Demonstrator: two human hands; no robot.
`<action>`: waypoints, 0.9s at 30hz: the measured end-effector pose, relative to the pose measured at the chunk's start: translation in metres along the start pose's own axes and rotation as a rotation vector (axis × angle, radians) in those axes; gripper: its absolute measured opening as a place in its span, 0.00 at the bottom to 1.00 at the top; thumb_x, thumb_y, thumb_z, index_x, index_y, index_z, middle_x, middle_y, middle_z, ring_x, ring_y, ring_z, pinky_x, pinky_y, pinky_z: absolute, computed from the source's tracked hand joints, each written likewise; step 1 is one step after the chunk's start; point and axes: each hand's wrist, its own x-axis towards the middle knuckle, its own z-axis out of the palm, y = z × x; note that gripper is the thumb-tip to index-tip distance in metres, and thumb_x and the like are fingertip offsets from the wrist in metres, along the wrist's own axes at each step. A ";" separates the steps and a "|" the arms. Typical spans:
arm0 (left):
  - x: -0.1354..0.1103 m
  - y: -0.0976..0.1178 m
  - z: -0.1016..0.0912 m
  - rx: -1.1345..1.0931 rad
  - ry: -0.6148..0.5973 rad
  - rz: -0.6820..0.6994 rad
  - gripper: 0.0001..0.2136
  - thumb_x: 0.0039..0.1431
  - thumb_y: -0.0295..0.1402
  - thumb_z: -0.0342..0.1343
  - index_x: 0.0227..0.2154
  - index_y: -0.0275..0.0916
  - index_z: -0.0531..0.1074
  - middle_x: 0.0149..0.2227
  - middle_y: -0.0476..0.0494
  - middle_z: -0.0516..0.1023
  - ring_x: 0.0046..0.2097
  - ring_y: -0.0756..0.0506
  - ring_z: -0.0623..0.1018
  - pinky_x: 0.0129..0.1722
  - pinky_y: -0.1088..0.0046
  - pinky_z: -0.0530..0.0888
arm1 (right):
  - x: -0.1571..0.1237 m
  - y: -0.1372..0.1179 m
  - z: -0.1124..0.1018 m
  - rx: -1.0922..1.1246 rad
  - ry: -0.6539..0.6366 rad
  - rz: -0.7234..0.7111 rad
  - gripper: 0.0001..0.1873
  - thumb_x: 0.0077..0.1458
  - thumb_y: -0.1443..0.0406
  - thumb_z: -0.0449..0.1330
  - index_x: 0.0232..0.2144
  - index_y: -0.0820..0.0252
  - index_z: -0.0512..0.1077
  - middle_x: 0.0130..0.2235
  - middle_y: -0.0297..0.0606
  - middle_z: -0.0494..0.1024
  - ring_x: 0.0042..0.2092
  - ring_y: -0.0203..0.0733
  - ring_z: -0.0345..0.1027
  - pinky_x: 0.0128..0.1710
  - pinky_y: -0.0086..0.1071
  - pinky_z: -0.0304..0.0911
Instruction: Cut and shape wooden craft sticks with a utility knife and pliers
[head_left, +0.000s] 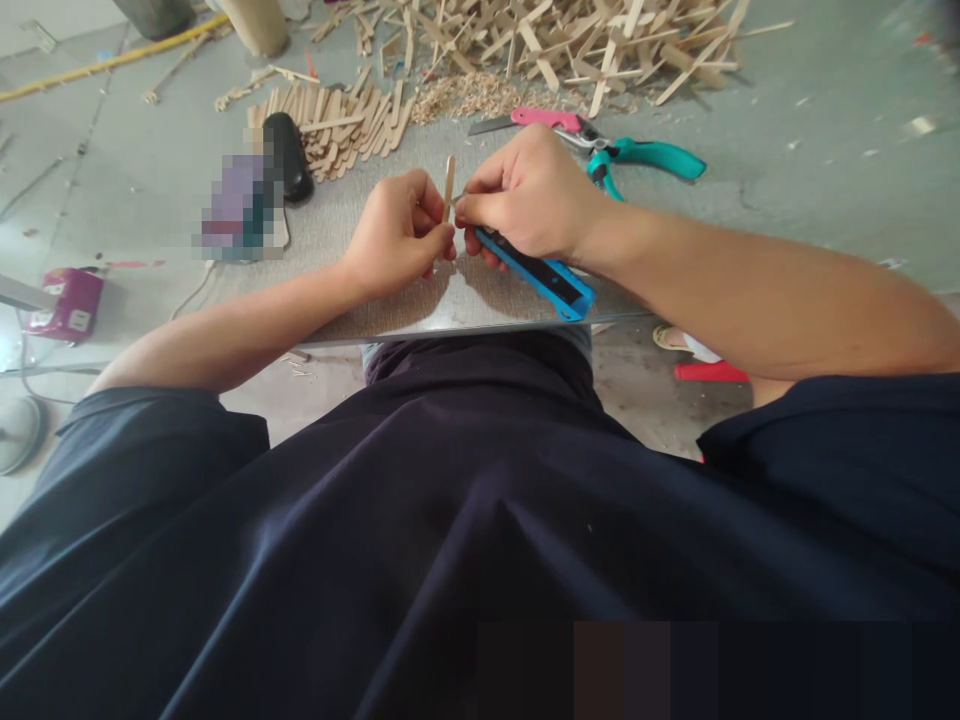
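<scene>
Between the thumb and fingers of my left hand (401,225) a thin wooden stick (449,185) is pinched, its upper end pointing away from me. My right hand (529,195) is closed round a blue utility knife (544,275), whose handle slants down to the right. The blade end lies close to the stick; whether it touches cannot be made out. Both hands are over the near edge of the grey table (420,310). Just beyond my right hand lie teal-handled pruning shears (660,158) and a pink-handled knife (547,119).
A big heap of loose wooden sticks (540,45) spreads at the back, with wood shavings (469,97) before it. Shorter sticks (352,130) lie stacked at left, beside a black oblong object (287,157) and a blurred-out item (236,205). A purple box (71,305) is far left.
</scene>
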 end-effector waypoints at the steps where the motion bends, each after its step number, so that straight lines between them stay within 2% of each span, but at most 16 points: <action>1: -0.001 0.001 0.000 -0.003 0.000 -0.004 0.18 0.62 0.15 0.62 0.32 0.47 0.63 0.24 0.57 0.82 0.21 0.53 0.75 0.21 0.73 0.68 | 0.000 0.000 -0.001 0.029 -0.007 0.011 0.24 0.65 0.50 0.71 0.20 0.49 0.74 0.27 0.37 0.81 0.24 0.43 0.70 0.20 0.40 0.67; 6: -0.003 0.004 -0.006 -0.023 -0.037 -0.025 0.19 0.67 0.24 0.70 0.33 0.47 0.64 0.25 0.55 0.82 0.23 0.55 0.74 0.24 0.76 0.71 | 0.002 0.001 -0.004 0.114 -0.046 0.027 0.21 0.64 0.50 0.72 0.24 0.53 0.77 0.28 0.38 0.81 0.23 0.38 0.69 0.20 0.35 0.64; 10: -0.002 0.005 -0.010 -0.059 -0.039 -0.015 0.17 0.67 0.27 0.72 0.34 0.45 0.66 0.27 0.53 0.84 0.23 0.53 0.78 0.24 0.76 0.72 | 0.003 0.000 -0.007 0.137 -0.061 -0.005 0.23 0.63 0.46 0.73 0.25 0.52 0.78 0.29 0.38 0.82 0.23 0.38 0.69 0.21 0.35 0.64; 14: -0.001 0.009 -0.010 -0.106 -0.028 -0.021 0.18 0.68 0.25 0.71 0.34 0.44 0.65 0.27 0.55 0.83 0.22 0.54 0.79 0.25 0.78 0.74 | 0.005 0.001 -0.010 0.157 -0.102 -0.014 0.24 0.61 0.41 0.73 0.27 0.50 0.78 0.31 0.37 0.84 0.25 0.38 0.69 0.26 0.38 0.66; 19: -0.003 0.014 -0.009 -0.132 -0.036 -0.050 0.16 0.71 0.19 0.63 0.34 0.43 0.65 0.26 0.57 0.83 0.21 0.55 0.79 0.26 0.80 0.75 | 0.004 0.001 -0.010 0.154 -0.090 0.018 0.27 0.58 0.35 0.73 0.28 0.48 0.78 0.32 0.36 0.85 0.27 0.40 0.68 0.29 0.37 0.69; 23: 0.000 0.008 -0.012 -0.176 -0.059 -0.031 0.16 0.73 0.18 0.62 0.34 0.42 0.65 0.27 0.56 0.84 0.20 0.54 0.80 0.25 0.81 0.75 | 0.003 0.002 -0.011 0.190 -0.109 -0.003 0.27 0.59 0.36 0.74 0.30 0.49 0.79 0.32 0.35 0.84 0.27 0.39 0.68 0.29 0.38 0.68; 27: 0.004 0.000 -0.014 -0.288 -0.130 0.056 0.15 0.73 0.18 0.62 0.33 0.42 0.66 0.27 0.54 0.85 0.21 0.52 0.81 0.23 0.79 0.75 | 0.003 0.003 -0.014 0.207 -0.134 -0.013 0.24 0.60 0.38 0.74 0.32 0.49 0.80 0.32 0.34 0.85 0.28 0.39 0.69 0.30 0.38 0.69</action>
